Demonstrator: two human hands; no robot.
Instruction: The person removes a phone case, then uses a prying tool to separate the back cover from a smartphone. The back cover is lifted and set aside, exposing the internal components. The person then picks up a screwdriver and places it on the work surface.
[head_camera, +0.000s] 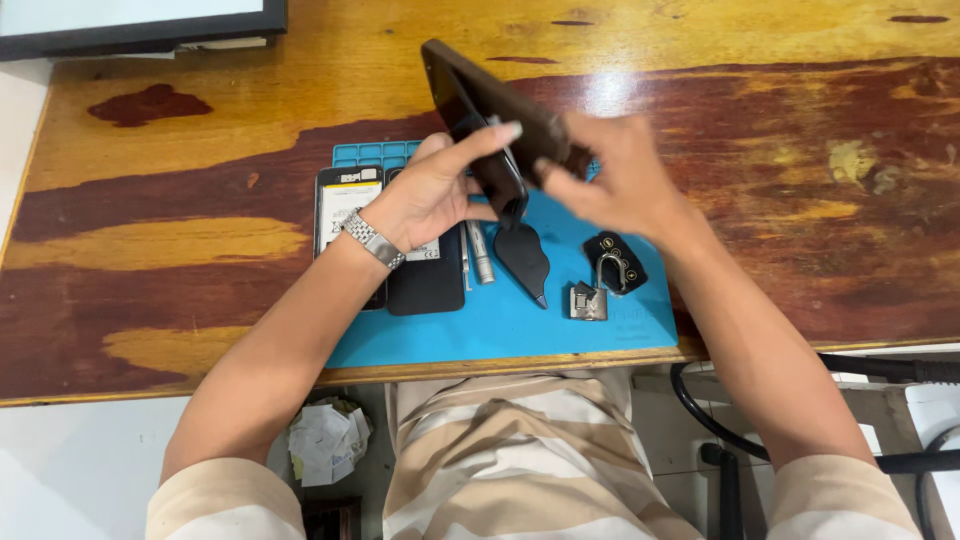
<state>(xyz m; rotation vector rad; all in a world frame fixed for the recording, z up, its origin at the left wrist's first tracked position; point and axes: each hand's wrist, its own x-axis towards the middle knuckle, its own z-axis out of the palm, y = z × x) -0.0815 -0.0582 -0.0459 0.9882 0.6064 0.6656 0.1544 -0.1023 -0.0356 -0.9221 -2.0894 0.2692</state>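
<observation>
- Phone (490, 110): held in the air above the blue mat (600, 320), tilted; long axis runs from upper left, away from the person, down to lower right.
- Left hand (435, 190): fingers closed on the phone's lower edge.
- Right hand (615, 180): pinches the phone's right end; blurred.
- Mat carries an opened phone (345, 205), a black pick (525, 260) and a padlock (588, 300).

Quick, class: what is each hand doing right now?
Left hand: closed on the dark phone.
Right hand: gripping the same phone's other side.
</observation>
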